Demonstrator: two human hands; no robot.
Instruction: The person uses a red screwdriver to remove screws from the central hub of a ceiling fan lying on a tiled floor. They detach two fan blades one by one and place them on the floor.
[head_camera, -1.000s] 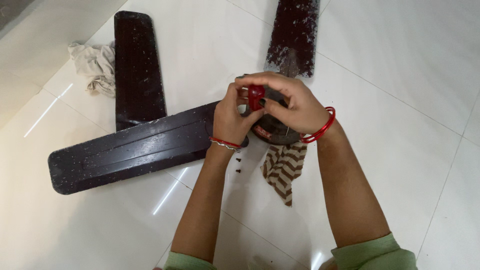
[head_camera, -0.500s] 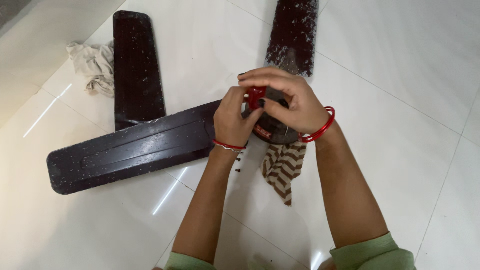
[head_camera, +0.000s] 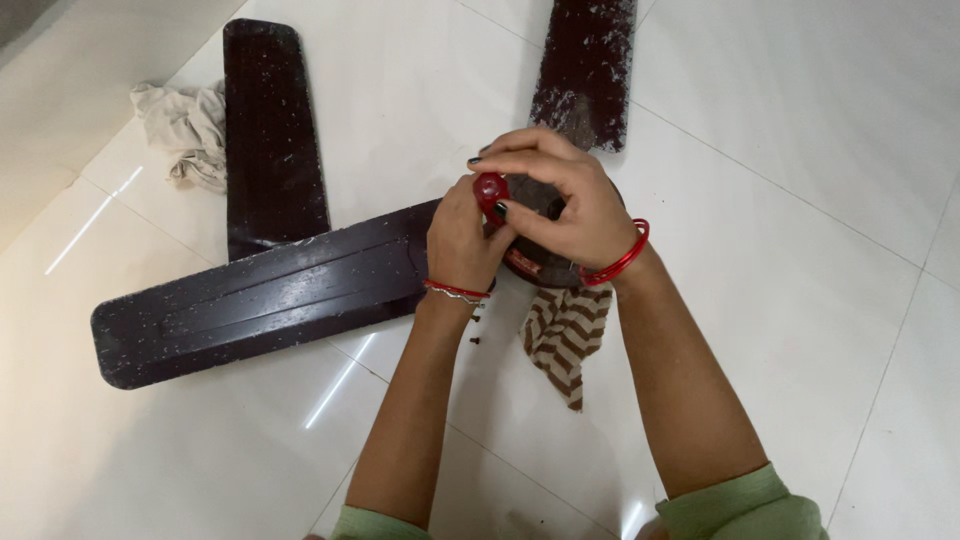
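- Right hand (head_camera: 565, 205) pinches the round red plastic screwdriver handle (head_camera: 490, 187), fingers clamped, over the dark fan hub (head_camera: 545, 262).
- Left hand (head_camera: 458, 240), at its seven o'clock, curls against the handle; grip unclear.
- Brown-striped cloth (head_camera: 563, 340) lies at six o'clock.

Three fan blades (head_camera: 262, 297), two cloths (head_camera: 180, 130).

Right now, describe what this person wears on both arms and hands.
Both forearms are bare up to light green sleeves pushed to the elbows. The left wrist carries a thin red bangle with a slim silvery one beside it. The right wrist carries red bangles, which look thicker. The fingernails that show are painted dark. No gloves or watch show.
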